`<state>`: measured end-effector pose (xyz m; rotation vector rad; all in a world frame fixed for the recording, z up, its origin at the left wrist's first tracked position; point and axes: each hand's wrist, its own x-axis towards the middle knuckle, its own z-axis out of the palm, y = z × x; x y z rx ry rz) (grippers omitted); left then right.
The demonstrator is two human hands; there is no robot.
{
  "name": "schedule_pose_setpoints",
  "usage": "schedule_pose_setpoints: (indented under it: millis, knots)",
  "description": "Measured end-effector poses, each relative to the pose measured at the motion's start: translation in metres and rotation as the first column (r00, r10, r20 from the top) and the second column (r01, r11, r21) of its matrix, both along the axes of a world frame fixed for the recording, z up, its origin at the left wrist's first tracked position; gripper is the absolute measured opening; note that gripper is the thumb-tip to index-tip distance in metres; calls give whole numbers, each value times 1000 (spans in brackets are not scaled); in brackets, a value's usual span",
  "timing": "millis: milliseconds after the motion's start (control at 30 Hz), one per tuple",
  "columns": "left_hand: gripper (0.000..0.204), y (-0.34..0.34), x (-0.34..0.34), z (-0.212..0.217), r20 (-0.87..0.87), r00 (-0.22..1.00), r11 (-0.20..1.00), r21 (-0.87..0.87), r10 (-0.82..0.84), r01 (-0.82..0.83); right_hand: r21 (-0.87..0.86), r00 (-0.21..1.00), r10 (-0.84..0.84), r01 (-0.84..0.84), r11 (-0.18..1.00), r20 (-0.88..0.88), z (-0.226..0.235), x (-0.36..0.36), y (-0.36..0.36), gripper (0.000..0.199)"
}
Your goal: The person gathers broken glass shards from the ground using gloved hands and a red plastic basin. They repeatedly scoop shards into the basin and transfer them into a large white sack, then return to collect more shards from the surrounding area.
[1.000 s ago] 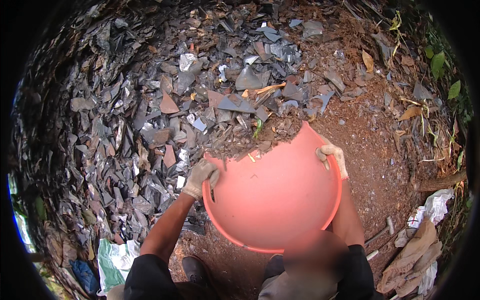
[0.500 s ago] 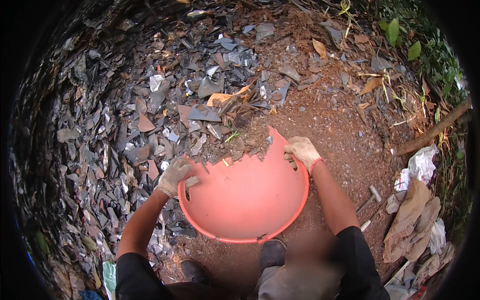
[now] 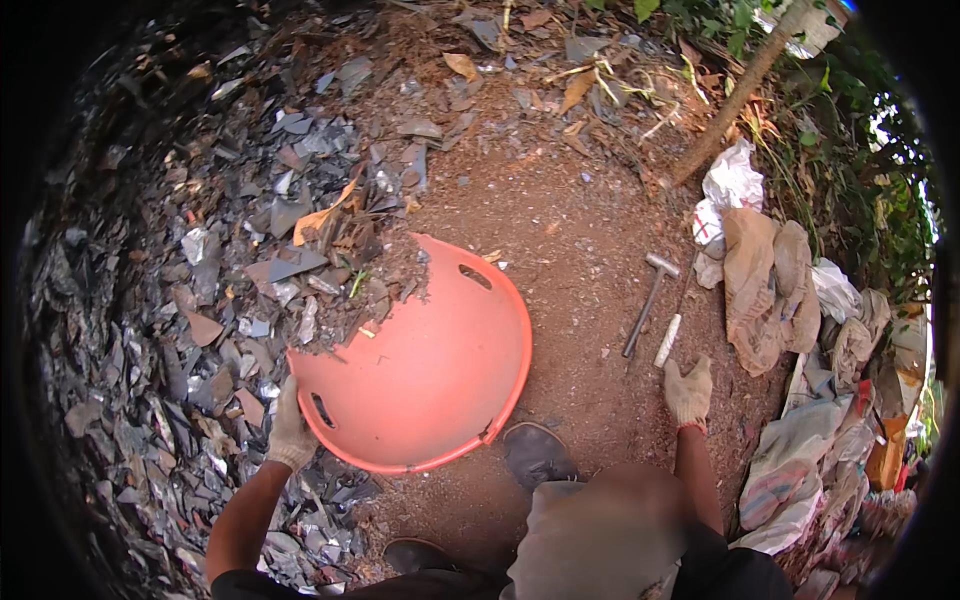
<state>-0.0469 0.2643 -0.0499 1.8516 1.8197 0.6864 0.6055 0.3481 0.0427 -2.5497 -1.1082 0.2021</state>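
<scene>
A broken orange plastic basin (image 3: 440, 370) lies tilted on the ground, its jagged edge toward the slate heap and scraps at that edge. My left hand (image 3: 290, 430), in a pale work glove, grips its left rim beside a slot handle; some fingers are hidden behind the rim. My right hand (image 3: 688, 392), gloved too, is off the basin. Thumb and fingers stand apart, just short of a white-gripped thin rod (image 3: 668, 340) on the soil. Left of that rod lies a hammer (image 3: 645, 305) with a dark handle.
Broken slate pieces (image 3: 200, 330) cover the left side. Reddish soil (image 3: 570, 330) spreads right of the basin. Crumpled brown sacks (image 3: 755, 290) and a white bag (image 3: 733, 180) lie at the right. A branch (image 3: 740, 95) leans among green plants. My shoe (image 3: 538, 455) stands near the basin's rim.
My right hand has let go of the basin's right side and moved right to the white-gripped rod. My left hand stays on the rim. The view has swung right.
</scene>
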Motion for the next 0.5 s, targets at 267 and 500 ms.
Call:
schedule_pose_setpoints:
  millis: [267,500]
  knots:
    - [80,6,-53,96,-192,981,984,-175,-18,-16,-834,652,670,-101,542,356,-34,205,137,42]
    - [73,-45,-106,153,60,931,920,-189,360,-344,86,853,512,-520,850,101,40,-49,203,37]
